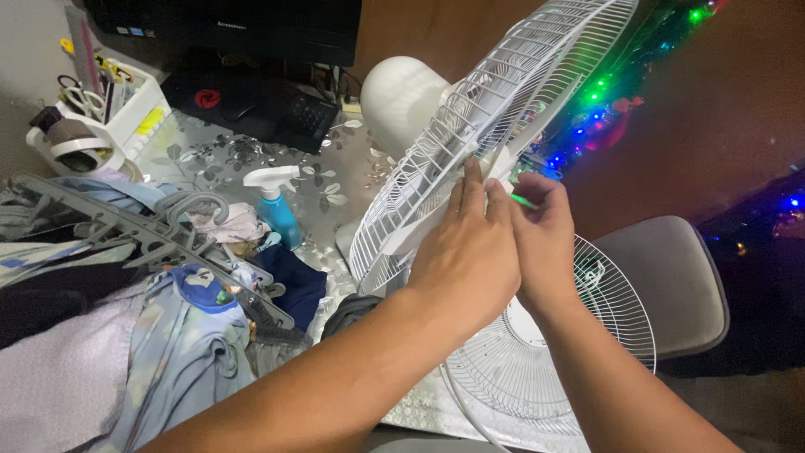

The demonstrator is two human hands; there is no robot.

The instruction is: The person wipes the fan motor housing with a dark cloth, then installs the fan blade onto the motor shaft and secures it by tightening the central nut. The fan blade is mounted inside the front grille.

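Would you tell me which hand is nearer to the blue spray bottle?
Left. The left hand rests on the fan grille, right of the spray bottle; the right hand lies beyond it, farther away.

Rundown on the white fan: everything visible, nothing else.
The white fan stands tilted on the patterned table, its round wire rear grille facing the camera and its rounded, plastic-looking motor housing behind. Its front is hidden. The left hand presses fingers on the rim; the right hand pinches beside it. A second wire grille lies flat below.
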